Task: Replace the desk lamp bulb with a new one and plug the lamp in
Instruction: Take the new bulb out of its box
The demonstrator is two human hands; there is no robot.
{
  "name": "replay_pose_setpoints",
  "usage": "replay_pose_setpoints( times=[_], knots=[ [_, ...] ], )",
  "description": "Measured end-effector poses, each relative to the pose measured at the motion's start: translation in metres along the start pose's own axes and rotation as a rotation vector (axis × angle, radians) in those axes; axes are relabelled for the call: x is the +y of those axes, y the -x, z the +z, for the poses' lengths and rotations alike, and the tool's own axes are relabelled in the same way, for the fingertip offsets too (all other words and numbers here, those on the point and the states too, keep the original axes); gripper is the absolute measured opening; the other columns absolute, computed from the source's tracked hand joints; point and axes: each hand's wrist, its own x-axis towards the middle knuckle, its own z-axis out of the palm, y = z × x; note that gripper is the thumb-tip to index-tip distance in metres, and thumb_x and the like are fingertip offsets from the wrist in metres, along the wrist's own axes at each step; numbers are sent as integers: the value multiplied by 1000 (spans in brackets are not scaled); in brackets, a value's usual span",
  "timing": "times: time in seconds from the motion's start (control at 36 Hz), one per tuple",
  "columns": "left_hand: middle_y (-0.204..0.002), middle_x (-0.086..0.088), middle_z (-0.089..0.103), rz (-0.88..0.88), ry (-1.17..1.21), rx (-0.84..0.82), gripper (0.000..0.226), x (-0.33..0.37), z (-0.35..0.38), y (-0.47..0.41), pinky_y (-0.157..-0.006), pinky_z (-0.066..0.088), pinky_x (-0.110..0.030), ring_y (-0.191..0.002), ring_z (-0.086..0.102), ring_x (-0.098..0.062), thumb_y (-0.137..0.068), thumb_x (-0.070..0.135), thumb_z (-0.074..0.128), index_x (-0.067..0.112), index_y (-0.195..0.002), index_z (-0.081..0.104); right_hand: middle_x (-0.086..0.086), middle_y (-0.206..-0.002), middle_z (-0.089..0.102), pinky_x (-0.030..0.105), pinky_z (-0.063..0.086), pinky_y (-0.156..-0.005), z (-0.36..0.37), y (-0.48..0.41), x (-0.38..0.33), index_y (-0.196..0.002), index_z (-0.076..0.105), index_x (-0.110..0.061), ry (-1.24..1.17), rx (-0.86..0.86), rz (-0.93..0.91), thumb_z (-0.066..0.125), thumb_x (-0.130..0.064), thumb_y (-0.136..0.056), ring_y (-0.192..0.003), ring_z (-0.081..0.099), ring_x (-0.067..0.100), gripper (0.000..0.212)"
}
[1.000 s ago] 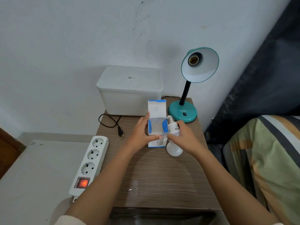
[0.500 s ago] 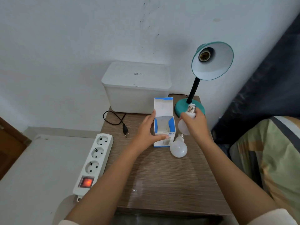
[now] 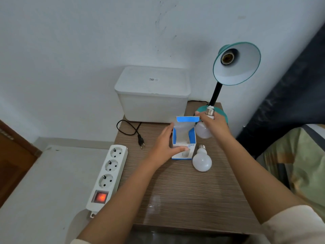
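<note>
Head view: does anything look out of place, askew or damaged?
Nothing looks damaged. The lamp socket is empty, one bulb lies loose on its side beside the open box, and the power strip straddles the left edge of the table, switch lit, nothing plugged in.

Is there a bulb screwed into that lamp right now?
No, empty. The lamp socket shows bare inside the shade; the right hand holds one bulb.

Both forearms are reaching forward, bare below pale sleeve cuffs. Left hand (image 3: 167, 145) is holding the box (image 3: 183, 140) — fingers lying along its left side, thumb crossing the front. Right hand (image 3: 213, 126) is gripping a bulb (image 3: 202, 132) — wrist sitting higher, knuckles facing the camera.
</note>
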Motion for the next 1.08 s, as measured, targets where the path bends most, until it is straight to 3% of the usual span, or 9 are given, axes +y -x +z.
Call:
replay_pose_setpoints(
  times=[0.06, 0.14, 0.22, 0.42, 0.47, 0.61, 0.81, 0.94, 1.08],
  knots=[
    [-147, 8, 33, 0, 24, 6, 95, 0, 0, 1, -108, 35, -29, -131, 36, -4, -70, 33, 80, 26, -146, 23, -4, -73, 60, 14, 43, -54, -5, 5, 2, -76, 63, -20, 75, -83, -27, 69, -28, -83, -65, 53, 8, 12],
    [-150, 5, 31, -4, 41, 8, 98, -1, 2, 3, -110, 33, -31, -133, 35, -6, -70, 31, 81, 24, -147, 21, 0, -82, 64, 24, 44, -63, -9, 12, 8, -81, 65, -17, 226, -159, -82, 72, -28, -79, -73, 56, 12, 13],
    [-150, 2, 28, 50, -17, 46, 91, 1, 4, 7, -111, 30, -28, -135, 31, -9, -73, 29, 79, 21, -146, 25, -4, -83, 63, 22, 45, -63, -7, 20, 14, -86, 68, -16, 331, -178, -155, 74, -23, -77, -76, 56, 10, 13],
    [-152, 2, 24, 171, -95, 156, 64, -7, 13, 18, -97, 20, 4, -135, 25, -3, -80, 31, 72, 22, -137, 45, 7, -97, 65, 33, 50, -81, 2, 36, 23, -93, 69, -9, 487, -116, -385, 76, -17, -74, -92, 59, 18, 21],
    [-151, 1, 26, 188, -96, 168, 59, -9, 14, 20, -95, 21, 6, -133, 26, -1, -82, 29, 70, 20, -135, 47, 7, -99, 65, 32, 50, -81, 4, 38, 26, -95, 68, -9, 493, -108, -402, 75, -17, -75, -93, 59, 18, 22],
    [-151, 1, 27, 200, -84, 156, 54, -11, 15, 22, -95, 34, -2, -133, 28, -3, -86, 24, 65, 18, -136, 46, 5, -103, 63, 25, 46, -80, 5, 35, 30, -99, 68, -9, 507, -98, -408, 75, -18, -76, -95, 56, 13, 26],
    [-154, -1, 23, 175, -77, 163, 54, -11, 16, 23, -95, 31, 1, -139, 25, -10, -87, 26, 62, 21, -137, 43, 5, -105, 62, 23, 44, -79, 7, 33, 31, -99, 68, -8, 482, -87, -390, 76, -18, -75, -93, 53, 10, 27],
    [-155, 1, 19, 156, -72, 172, 55, -9, 20, 24, -106, 41, -36, -137, 21, -5, -88, 28, 61, 22, -139, 41, 4, -108, 63, 25, 47, -81, 8, 31, 35, -98, 68, -9, 460, -83, -362, 78, -18, -73, -97, 54, 10, 29],
    [-156, 1, 17, 151, -83, 189, 56, -6, 23, 26, -106, 41, -38, -137, 20, -6, -88, 31, 59, 23, -140, 39, 1, -107, 60, 14, 42, -74, 7, 31, 34, -99, 68, -9, 463, -109, -373, 77, -19, -74, -96, 53, 8, 28]
  ],
)
